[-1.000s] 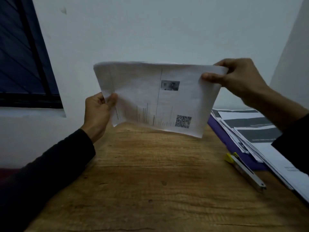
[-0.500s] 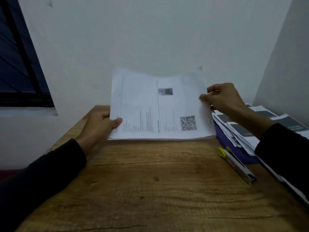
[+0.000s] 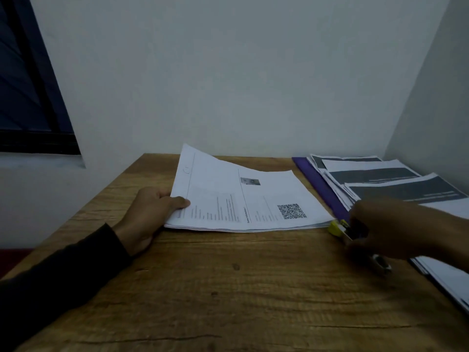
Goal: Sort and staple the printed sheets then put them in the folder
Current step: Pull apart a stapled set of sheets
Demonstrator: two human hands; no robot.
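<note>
Sheets: a stack of printed sheets (image 3: 243, 201) is lying on the wooden table (image 3: 228, 288), near its far edge, print side up; a code square is showing toward the right corner. The far left corner is lifting off the table, the rest is lying flat.
Left hand: the left hand (image 3: 149, 214) is gripping the stack's left edge, thumb lying on top of the paper, fingers tucked underneath it. Dark sleeve is covering the forearm.
Stapler: a stapler (image 3: 340, 227) with a yellow tip is lying on the table just beside the stack's near right corner; its metal rear end is showing below the right hand.
Right hand: the right hand (image 3: 385, 227) is sitting over the stapler's middle, blurred; fingers are curling down around it, but I cannot tell whether they are actually clamping it.
Folder: a purple folder (image 3: 319, 184) is lying at the table's right side, just beside the stack.
Other papers: more printed sheets with dark bands (image 3: 396, 184) are lying fanned on top of the folder, reaching the right wall.
Surroundings: pale wall behind; dark window (image 3: 28, 97) at upper left.
</note>
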